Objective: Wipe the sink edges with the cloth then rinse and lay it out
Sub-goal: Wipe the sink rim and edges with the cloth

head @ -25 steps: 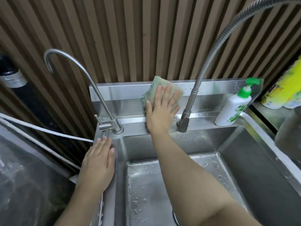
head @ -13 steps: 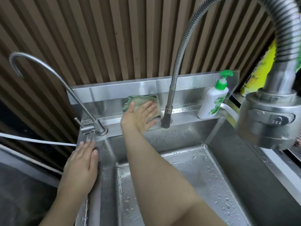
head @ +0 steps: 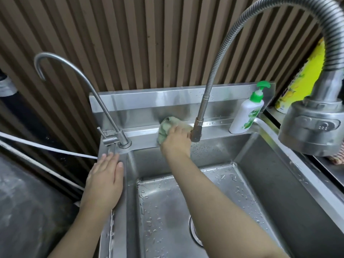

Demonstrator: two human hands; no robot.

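A pale green cloth (head: pixel 165 127) is bunched on the back ledge of the steel sink (head: pixel 219 138), just left of the flexible tap's base (head: pixel 196 130). My right hand (head: pixel 176 142) presses down on the cloth, fingers curled over it and touching the tap base. My left hand (head: pixel 105 179) lies flat, fingers together, on the sink's left rim near the small curved tap (head: pixel 119 138). The basin floor is wet with droplets.
A white soap bottle with a green pump (head: pixel 247 112) stands on the ledge at the right. The large spray head (head: pixel 312 127) of the flexible tap hangs close at the right. A white cord (head: pixel 46 148) runs along the left. Slatted wall behind.
My right hand has slid the cloth down from the backsplash onto the ledge and bunched it against the tap base. The left hand stays on the rim.
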